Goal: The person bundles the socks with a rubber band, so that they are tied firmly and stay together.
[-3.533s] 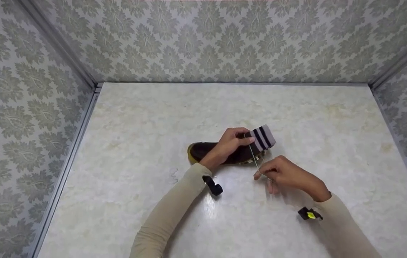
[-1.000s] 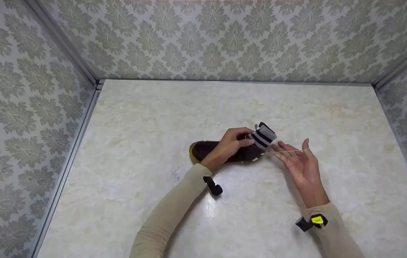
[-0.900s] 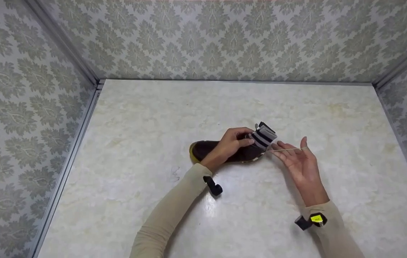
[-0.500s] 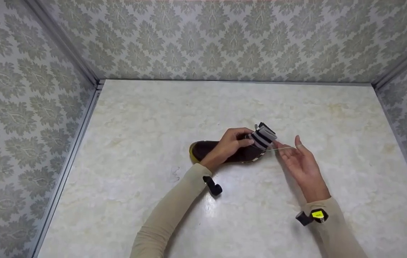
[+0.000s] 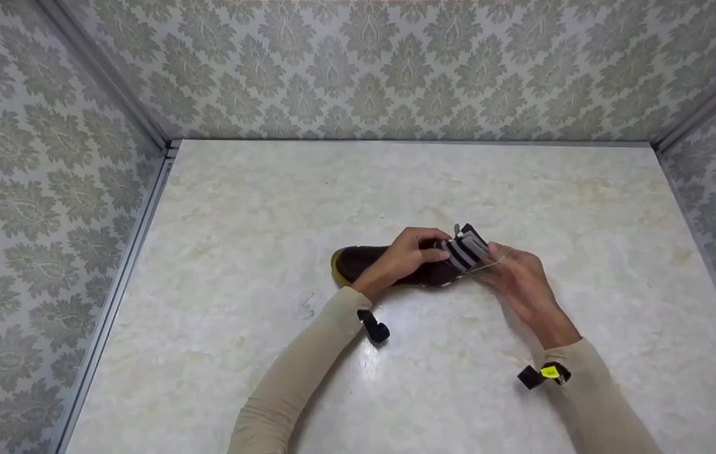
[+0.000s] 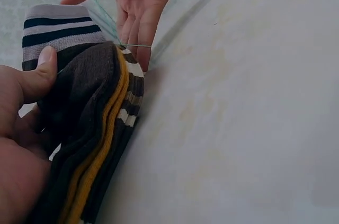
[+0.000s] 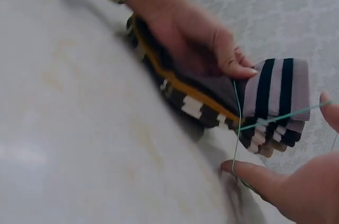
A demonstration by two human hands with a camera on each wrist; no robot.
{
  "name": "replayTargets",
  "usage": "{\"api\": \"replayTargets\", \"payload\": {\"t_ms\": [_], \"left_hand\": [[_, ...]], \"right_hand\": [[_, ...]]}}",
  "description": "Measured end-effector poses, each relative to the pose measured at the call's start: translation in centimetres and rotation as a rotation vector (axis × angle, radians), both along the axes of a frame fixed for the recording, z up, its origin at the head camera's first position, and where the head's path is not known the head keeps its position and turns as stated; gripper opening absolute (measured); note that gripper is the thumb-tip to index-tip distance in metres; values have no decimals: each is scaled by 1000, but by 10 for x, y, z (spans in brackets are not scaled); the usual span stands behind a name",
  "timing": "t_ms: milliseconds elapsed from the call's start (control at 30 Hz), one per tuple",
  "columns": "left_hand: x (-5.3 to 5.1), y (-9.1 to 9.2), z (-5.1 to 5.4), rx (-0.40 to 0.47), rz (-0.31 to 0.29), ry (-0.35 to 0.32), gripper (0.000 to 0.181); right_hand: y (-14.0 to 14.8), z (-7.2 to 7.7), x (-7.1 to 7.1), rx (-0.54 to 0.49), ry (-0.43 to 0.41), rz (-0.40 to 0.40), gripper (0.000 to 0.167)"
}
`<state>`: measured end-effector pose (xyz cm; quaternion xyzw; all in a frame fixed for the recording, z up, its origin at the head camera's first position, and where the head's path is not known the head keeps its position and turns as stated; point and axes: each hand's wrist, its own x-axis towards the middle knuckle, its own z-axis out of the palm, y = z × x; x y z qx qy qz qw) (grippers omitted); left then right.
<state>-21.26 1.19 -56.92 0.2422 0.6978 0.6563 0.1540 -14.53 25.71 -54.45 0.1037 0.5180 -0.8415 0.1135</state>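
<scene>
A bundle of dark socks [image 5: 363, 257] with yellow and white patterned edges lies on the table. Its grey-and-black striped cuffs [image 5: 466, 251] point right. My left hand [image 5: 409, 257] grips the bundle near the cuffs, with the thumb on top. Just right of the cuffs is my right hand [image 5: 522, 280]. In the right wrist view, a thin green rubber band [image 7: 288, 115] stretches from the socks to that hand's thumb and fingers, which are spread and extended. The band also circles the socks below the cuffs. The left fingers under the bundle are partly hidden.
A pale marbled table [image 5: 257, 195] carries everything, bounded by patterned walls [image 5: 370, 69] at the back and sides. A thin squiggly line [image 5: 306, 305] shows on the tabletop left of the socks. Small black cameras sit on the left wrist [image 5: 374, 326] and right wrist [image 5: 544, 376].
My right hand has gone from pulling the band below the socks to holding it stretched at their right, then moved in against the cuffs. My left hand keeps its grip.
</scene>
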Motion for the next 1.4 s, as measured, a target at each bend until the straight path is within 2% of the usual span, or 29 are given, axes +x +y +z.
{"api": "replayTargets", "payload": {"t_ms": [233,500,633,733,1067,1400], "left_hand": [[-1,3,1,-86,-27,60,26],[-2,3,1,-172,-67,165,27],[-1,4,1,-200,-86,229,27],[-1,4,1,-212,-90,257,27],[0,4,-1,-227,-51,239,24],[3,7,-3,-250,-8,221,24]], "right_hand": [[5,9,-3,355,39,143,82],[12,15,-11,644,239,353,107],[10,16,-16,726,302,429,108],[6,17,-17,784,339,445,102],[2,10,-17,864,349,399,90],[2,4,-6,903,309,335,93]]}}
